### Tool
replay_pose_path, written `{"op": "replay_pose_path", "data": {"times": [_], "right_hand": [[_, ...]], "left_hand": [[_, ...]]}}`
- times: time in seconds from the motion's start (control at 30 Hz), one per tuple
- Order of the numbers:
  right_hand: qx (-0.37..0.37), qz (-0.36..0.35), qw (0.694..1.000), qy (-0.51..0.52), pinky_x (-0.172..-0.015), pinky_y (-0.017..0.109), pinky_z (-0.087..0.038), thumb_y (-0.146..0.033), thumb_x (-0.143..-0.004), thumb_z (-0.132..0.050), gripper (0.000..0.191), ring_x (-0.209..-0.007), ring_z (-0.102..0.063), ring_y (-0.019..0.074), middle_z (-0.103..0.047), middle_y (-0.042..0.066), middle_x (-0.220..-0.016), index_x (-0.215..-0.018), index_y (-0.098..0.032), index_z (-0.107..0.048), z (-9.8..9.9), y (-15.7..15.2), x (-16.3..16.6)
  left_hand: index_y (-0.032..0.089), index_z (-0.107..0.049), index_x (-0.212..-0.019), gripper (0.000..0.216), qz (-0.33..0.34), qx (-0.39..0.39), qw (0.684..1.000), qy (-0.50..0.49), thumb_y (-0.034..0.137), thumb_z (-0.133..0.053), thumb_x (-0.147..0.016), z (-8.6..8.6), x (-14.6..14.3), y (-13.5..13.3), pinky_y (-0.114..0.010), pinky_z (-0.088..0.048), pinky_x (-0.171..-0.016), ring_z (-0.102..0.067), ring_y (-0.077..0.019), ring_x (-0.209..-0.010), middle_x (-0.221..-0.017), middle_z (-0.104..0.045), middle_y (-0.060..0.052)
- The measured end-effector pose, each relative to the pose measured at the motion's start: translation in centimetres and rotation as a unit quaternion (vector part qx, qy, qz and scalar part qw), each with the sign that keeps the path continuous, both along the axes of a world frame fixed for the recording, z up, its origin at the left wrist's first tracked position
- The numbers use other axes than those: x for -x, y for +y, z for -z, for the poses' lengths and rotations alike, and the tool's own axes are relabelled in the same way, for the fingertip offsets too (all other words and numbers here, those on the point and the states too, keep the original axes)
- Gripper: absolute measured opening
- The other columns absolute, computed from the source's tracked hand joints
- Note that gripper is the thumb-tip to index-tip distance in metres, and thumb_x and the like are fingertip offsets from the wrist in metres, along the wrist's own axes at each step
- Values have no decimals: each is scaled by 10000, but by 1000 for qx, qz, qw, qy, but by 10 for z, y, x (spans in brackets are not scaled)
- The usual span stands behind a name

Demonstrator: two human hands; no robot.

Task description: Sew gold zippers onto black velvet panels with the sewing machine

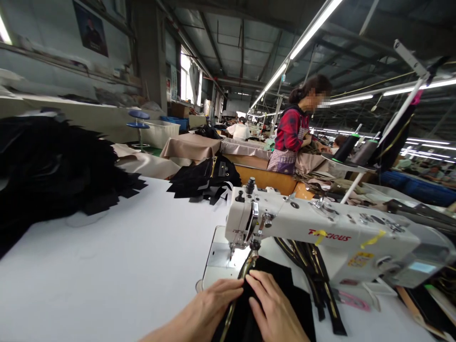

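A white sewing machine stands on a white table, its needle at the lower middle. A black fabric piece with a gold zipper lies under the presser foot. My left hand presses flat on the fabric and zipper just in front of the needle, fingers together and stretched out. Beside it, touching, my right hand lies flat on the black fabric, fingertips pointing at the needle.
A big heap of black fabric pieces covers the table's left. A smaller black pile sits at the far edge. Black zipper strips hang under the machine arm. A person in a red plaid shirt works beyond, near thread cones.
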State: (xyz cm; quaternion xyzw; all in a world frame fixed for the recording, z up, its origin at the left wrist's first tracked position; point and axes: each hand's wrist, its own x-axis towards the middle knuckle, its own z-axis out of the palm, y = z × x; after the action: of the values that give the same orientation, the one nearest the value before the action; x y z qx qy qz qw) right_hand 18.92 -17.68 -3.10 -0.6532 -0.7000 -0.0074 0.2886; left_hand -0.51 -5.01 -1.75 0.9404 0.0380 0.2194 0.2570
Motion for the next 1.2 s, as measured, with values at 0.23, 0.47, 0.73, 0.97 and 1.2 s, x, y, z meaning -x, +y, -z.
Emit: {"op": "replay_pose_path", "data": {"times": [0.23, 0.47, 0.73, 0.97, 1.2], "right_hand": [[35, -90, 995, 11, -1087, 391, -472, -94, -968, -451, 402, -1242, -537, 208, -585, 74, -1314, -1342, -217, -532, -21, 19, -28], [25, -88, 993, -72, -1105, 444, -455, -68, -948, -447, 394, -1255, -543, 231, -599, 96, -1325, -1311, -169, -564, -22, 21, -23], [91, 31, 995, -18, -1159, 508, -366, -216, -968, -470, 456, -1393, -397, 266, -434, 99, -1503, -1423, -195, -479, -16, 3, 20], [123, 7, 992, 12, -1189, 486, -311, -251, -960, -494, 485, -1428, -340, 241, -396, 75, -1532, -1443, -217, -460, -16, 6, 12], [74, 7, 997, -15, -1124, 470, -422, -260, -938, -515, 460, -1367, -443, 261, -469, 82, -1483, -1397, -229, -516, -10, 10, 11]], "left_hand": [[239, -274, -1540, 697, 43, -132, 984, 110, 118, -572, -921, -28, 21, 7, -331, -352, -1154, -412, -220, -1387, -1550, -351, -32], [228, -253, -1547, 703, 23, -130, 986, 101, 127, -549, -917, -19, 22, 3, -420, -335, -1168, -390, -257, -1399, -1554, -339, -73], [210, -325, -1522, 677, 25, -82, 984, 157, 290, -607, -912, -22, 21, 4, -480, -298, -1192, -310, -291, -1441, -1577, -284, -93], [199, -321, -1523, 690, 16, -69, 982, 175, 318, -611, -908, -21, 21, 3, -480, -301, -1192, -296, -297, -1447, -1579, -278, -95], [144, -340, -1501, 698, 25, -81, 984, 159, 309, -623, -885, -27, 22, 0, -457, -291, -1196, -305, -293, -1445, -1568, -308, -133]]}}
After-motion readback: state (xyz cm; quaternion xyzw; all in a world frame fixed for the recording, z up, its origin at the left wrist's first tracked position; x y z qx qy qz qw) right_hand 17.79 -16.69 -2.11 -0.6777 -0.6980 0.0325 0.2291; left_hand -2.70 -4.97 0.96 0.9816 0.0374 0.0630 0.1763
